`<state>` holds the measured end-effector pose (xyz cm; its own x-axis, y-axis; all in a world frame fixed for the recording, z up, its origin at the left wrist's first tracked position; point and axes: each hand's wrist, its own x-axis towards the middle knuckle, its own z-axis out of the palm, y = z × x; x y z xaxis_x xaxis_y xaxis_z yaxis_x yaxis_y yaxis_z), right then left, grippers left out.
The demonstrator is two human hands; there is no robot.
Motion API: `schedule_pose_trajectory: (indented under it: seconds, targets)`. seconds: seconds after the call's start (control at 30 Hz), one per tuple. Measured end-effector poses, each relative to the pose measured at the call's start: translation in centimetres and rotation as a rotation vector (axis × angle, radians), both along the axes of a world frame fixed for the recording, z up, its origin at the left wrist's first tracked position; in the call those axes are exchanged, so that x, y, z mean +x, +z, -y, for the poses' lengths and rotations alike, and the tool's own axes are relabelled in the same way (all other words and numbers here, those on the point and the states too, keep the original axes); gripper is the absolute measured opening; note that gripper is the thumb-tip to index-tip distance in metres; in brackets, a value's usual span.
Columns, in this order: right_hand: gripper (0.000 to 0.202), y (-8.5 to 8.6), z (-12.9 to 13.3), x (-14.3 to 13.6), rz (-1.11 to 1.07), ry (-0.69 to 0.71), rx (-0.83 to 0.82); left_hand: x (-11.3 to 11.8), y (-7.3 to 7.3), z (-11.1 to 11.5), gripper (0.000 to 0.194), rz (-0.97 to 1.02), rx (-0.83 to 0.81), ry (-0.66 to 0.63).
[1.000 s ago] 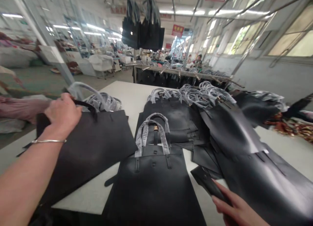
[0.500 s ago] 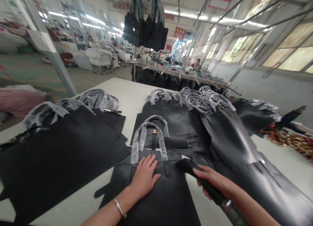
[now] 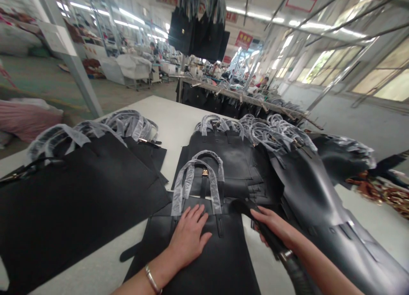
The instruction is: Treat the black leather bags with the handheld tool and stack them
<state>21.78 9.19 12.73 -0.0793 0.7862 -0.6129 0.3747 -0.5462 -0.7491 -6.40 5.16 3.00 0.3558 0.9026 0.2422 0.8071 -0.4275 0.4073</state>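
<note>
A black leather bag piece [image 3: 220,256] lies on the white table in front of me, its two handles [image 3: 188,180] wrapped in clear plastic and a gold clasp [image 3: 205,173] between them. Flat on its upper part rests my left hand [image 3: 191,234], fingers spread and holding nothing. My right hand [image 3: 271,224] is wrapped round a black handheld tool [image 3: 270,235] with a hose-like tail and a metal collar. The tool's head is at the piece's upper right edge, just right of a small strap.
Stacked black bag pieces lie at the left [image 3: 86,184], beyond the front piece [image 3: 220,154] and at the right [image 3: 306,180]. More black bags [image 3: 198,35] hang overhead. A rail rack [image 3: 236,95] stands past the white table [image 3: 156,112]; a metal post [image 3: 73,69] rises at left.
The view has shifted slightly, moving the background right and a little up. My left hand stays flat on the piece; the tool remains at its right edge in my right hand.
</note>
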Motion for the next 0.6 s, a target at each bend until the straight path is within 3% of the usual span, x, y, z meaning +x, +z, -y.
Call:
schedule_pose_trajectory:
  seconds: [0.13, 0.3, 0.37, 0.47, 0.6]
  targets:
    - [0.030, 0.8, 1.2, 0.8, 0.018, 0.012, 0.034, 0.0, -0.1, 0.0, 0.049, 0.012, 0.000, 0.013]
    - [0.045, 0.9, 4.1, 2.2, 0.008, 0.060, -0.125, 0.1, -0.3, -0.1, 0.050, 0.004, 0.007, 0.008]
    - [0.044, 0.4, 4.1, 1.3, -0.018, 0.057, -0.134, 0.2, -0.3, -0.1, 0.049, -0.007, 0.002, 0.008]
    - [0.040, 0.0, 3.2, -0.8, -0.022, 0.046, -0.019, 0.3, -0.1, -0.1, 0.050, -0.016, -0.014, 0.010]
    - [0.050, 0.8, 3.3, -2.3, 0.024, 0.065, 0.042, 0.4, 0.2, 0.1, 0.051, 0.004, -0.021, 0.032]
